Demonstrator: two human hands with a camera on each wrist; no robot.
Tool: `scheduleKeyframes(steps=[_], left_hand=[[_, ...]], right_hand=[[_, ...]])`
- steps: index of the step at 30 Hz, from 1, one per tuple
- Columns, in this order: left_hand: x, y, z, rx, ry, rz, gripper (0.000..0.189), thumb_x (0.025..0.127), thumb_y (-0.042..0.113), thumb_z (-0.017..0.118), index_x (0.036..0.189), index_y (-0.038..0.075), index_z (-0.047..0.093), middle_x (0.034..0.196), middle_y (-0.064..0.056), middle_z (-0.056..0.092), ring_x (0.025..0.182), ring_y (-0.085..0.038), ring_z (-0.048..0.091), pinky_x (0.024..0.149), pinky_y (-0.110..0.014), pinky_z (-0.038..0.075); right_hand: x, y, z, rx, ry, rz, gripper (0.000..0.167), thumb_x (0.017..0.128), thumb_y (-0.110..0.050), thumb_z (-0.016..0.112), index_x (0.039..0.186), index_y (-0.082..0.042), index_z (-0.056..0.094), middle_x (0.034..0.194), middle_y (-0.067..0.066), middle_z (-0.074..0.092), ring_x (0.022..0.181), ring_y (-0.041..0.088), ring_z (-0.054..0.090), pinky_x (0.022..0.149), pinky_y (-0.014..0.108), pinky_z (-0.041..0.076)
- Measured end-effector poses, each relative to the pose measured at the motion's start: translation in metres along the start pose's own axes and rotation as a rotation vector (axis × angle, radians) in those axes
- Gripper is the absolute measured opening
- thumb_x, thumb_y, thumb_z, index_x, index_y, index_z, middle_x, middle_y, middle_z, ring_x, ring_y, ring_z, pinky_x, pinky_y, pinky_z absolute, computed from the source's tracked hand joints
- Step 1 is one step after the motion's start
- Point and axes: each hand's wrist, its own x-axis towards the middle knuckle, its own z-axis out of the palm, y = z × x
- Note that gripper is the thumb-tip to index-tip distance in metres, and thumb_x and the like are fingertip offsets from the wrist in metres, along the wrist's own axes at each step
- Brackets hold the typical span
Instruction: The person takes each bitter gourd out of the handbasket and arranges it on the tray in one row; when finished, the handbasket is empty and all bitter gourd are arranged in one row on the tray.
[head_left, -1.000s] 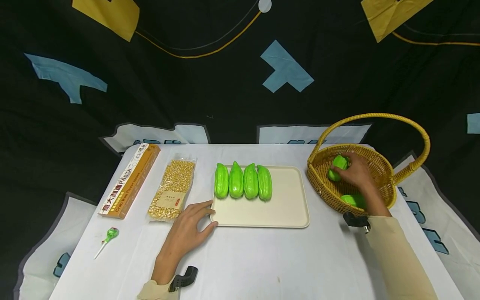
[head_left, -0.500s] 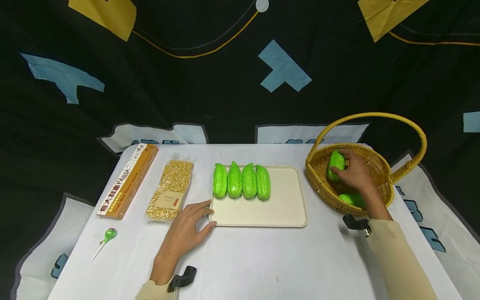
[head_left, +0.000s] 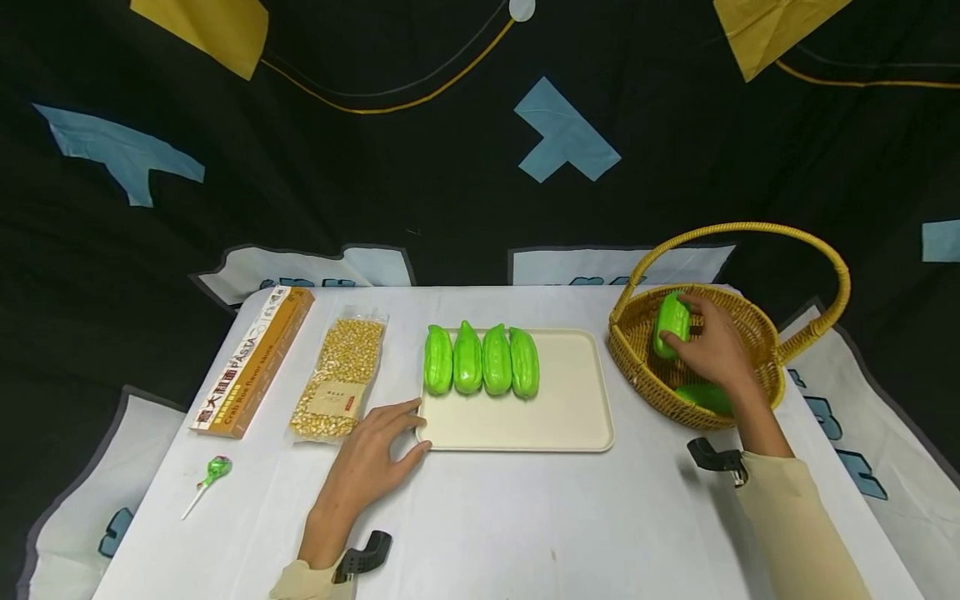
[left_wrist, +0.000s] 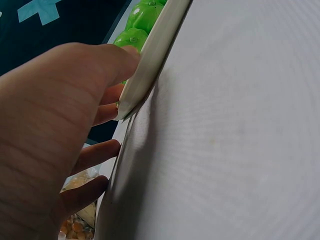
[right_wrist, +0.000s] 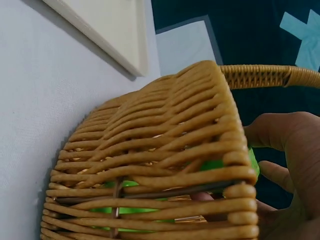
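Note:
In the head view, my right hand (head_left: pixel 714 346) is inside the wicker basket (head_left: pixel 645 375) and pinches a green bitter melon (head_left: pixel 670 325) between thumb and fingers. A second bitter melon (head_left: pixel 705 398) lies lower in the basket, partly behind my wrist. The weave hides most of both melons in the right wrist view, where the basket wall (right_wrist: pixel 160 150) stands before my hand (right_wrist: pixel 295 165). My left hand (head_left: pixel 375 454) rests at the near left corner of the cream tray (head_left: pixel 525 425), its fingers and thumb touching the rim. Several bitter melons (head_left: pixel 482 360) lie side by side on the tray's left half.
Left of the tray lie a clear bag of corn kernels (head_left: pixel 341 375) and a pasta box (head_left: pixel 255 362). A green lollipop (head_left: pixel 213 475) is nearer the front left. The basket's tall handle (head_left: pixel 738 227) arches above my right hand. A dark curtain (head_left: pixel 375 183) hangs behind the table.
My right hand has lifted the bitter melon slightly up within the basket, and the melon has turned to show more of its length. My left hand stays on the tray.

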Motion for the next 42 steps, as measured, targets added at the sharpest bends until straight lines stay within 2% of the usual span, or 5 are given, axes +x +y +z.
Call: scheduleKeyframes(steps=[5,11,19,32,42], left_hand=[[0.000,0.000,0.000,-0.001,-0.002,0.000,0.033,0.089,0.031,0.090,0.115,0.012,0.080,0.145,-0.008,0.069,0.128,-0.032,0.067,0.109,-0.050,0.056],[0.000,0.000,0.000,0.006,-0.004,-0.004,0.034,0.089,0.031,0.090,0.115,0.012,0.079,0.145,-0.008,0.069,0.128,-0.033,0.067,0.110,-0.051,0.055],[0.000,0.000,0.000,0.007,-0.010,-0.008,0.034,0.089,0.031,0.090,0.116,0.012,0.079,0.145,-0.009,0.069,0.129,-0.033,0.066,0.111,-0.052,0.055],[0.000,-0.001,0.000,0.007,-0.010,-0.009,0.034,0.090,0.031,0.090,0.116,0.012,0.079,0.146,-0.009,0.069,0.128,-0.033,0.066,0.109,-0.052,0.056],[0.000,0.000,0.001,0.010,-0.019,-0.018,0.035,0.090,0.033,0.089,0.117,0.013,0.079,0.146,-0.008,0.068,0.129,-0.032,0.066,0.110,-0.051,0.056]], right_hand=[[-0.009,-0.004,0.000,0.022,0.032,-0.025,0.074,0.099,-0.018,0.078,0.160,0.003,0.041,0.149,0.038,0.047,0.137,0.057,0.043,0.103,0.074,0.046],[-0.020,-0.011,-0.001,0.042,0.042,-0.006,0.076,0.099,-0.020,0.077,0.162,0.000,0.039,0.151,0.036,0.044,0.132,0.056,0.048,0.102,0.074,0.050],[-0.031,-0.020,-0.003,0.035,0.071,-0.004,0.076,0.098,-0.020,0.077,0.162,-0.003,0.040,0.153,0.033,0.045,0.133,0.054,0.047,0.103,0.075,0.046],[-0.048,-0.027,-0.006,0.056,0.092,-0.047,0.075,0.096,-0.017,0.079,0.161,-0.003,0.043,0.152,0.033,0.045,0.131,0.057,0.051,0.102,0.076,0.049],[-0.060,-0.041,-0.004,0.084,0.083,-0.062,0.075,0.095,-0.013,0.081,0.160,-0.002,0.045,0.151,0.034,0.045,0.127,0.061,0.057,0.096,0.073,0.056]])
